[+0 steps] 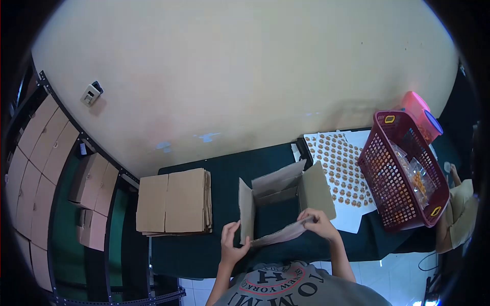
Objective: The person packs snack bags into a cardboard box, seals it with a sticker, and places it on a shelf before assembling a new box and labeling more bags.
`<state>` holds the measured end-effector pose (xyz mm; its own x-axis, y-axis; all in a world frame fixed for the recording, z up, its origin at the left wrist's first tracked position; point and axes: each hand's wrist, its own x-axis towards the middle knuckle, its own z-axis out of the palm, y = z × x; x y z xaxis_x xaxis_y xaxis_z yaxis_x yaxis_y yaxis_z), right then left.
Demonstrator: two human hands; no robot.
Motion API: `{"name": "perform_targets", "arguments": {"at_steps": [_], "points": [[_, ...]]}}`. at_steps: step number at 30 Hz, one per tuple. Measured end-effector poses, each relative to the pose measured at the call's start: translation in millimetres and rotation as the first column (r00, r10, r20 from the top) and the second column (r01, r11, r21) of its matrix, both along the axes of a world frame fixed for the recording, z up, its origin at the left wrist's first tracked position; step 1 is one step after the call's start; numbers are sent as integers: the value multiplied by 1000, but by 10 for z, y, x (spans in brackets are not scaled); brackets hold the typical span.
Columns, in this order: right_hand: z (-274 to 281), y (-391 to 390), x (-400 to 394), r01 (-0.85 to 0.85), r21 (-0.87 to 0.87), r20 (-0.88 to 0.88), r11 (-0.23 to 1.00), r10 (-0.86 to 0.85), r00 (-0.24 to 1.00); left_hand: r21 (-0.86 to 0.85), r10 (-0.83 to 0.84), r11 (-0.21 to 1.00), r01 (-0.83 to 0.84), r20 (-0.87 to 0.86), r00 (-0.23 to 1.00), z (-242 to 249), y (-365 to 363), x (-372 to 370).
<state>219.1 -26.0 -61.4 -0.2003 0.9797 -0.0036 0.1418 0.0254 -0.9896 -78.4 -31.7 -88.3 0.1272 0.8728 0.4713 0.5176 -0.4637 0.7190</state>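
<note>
**Cardboard box half formed, flaps open**

Cardboard everywhere on dark green table (204, 255). One open box (278, 204) at centre, walls standing, all four flaps up or splayed, none folded shut, nothing visible inside. Left hand (232, 245) at near left corner, fingers (228, 232) loosely curled round edge of left flap, not tightly clamped. Right hand (316, 222) on near flap, fingertips (308, 217) pinched closed on its upper edge, bending it over. Near flap sagging low between both hands.

Judged from layout: box erected from flat, so opening-up done; flap folding and closing not yet done, and bottom state hidden, cannot tell whether sealed.

Count, as far as visible: one open box in hand; one stack of flat cartons (176, 201) just left of it, several deep, exact number unclear; two sticker sheets (344, 171) with round orange labels to right, edges overlapping; one maroon basket (403, 173) tilted beside sheets, clear bags inside; one pink container (418, 115) behind basket. More made-up boxes on shelves (46, 168) at far left, roughly a dozen, partly cut off. Another person's arm (454, 178) at right edge, apart from box.
</note>
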Motion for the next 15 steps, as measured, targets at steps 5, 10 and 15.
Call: {"name": "perform_targets", "arguments": {"at_steps": [5,10,15], "points": [[-81,217,3,13,36,-508,999,7,861,71,-182,983,170,220,959,113,2,109],[129,545,13,108,16,-750,994,-59,659,-155,-245,941,300,298,923,276,267,141],[309,716,-128,231,-137,-673,963,-262,692,-132,-212,966,222,87,973,329,393,166]]}}
